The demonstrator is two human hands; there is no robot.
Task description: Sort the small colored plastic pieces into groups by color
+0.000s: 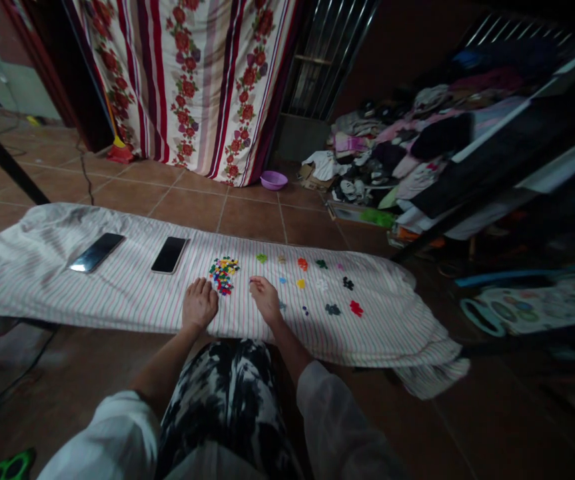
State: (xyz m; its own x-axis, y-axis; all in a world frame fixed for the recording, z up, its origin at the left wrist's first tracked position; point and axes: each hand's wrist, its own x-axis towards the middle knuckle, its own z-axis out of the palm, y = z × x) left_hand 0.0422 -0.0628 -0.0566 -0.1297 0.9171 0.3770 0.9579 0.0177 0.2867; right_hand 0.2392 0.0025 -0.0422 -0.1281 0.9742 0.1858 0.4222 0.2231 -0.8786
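A mixed heap of small coloured pieces (224,273) lies on the striped cloth (117,303). Just to its near left, my left hand (200,303) rests flat on the cloth, holding nothing. To the right of the heap, my right hand (265,299) is closed in a pinch, with a tiny dark piece barely visible at its fingertips. Small single-colour groups are spread further right, among them orange pieces (302,265), yellow pieces (300,284), black pieces (348,283), grey pieces (333,309), red pieces (356,308) and dark blue pieces (306,311).
Two phones, one dark (98,253) and one light-edged (170,255), lie on the cloth's left part. Beyond the table are a floral curtain (207,87), a purple basin (274,180) and a heap of clothes (392,147). Dark posts rise at both sides.
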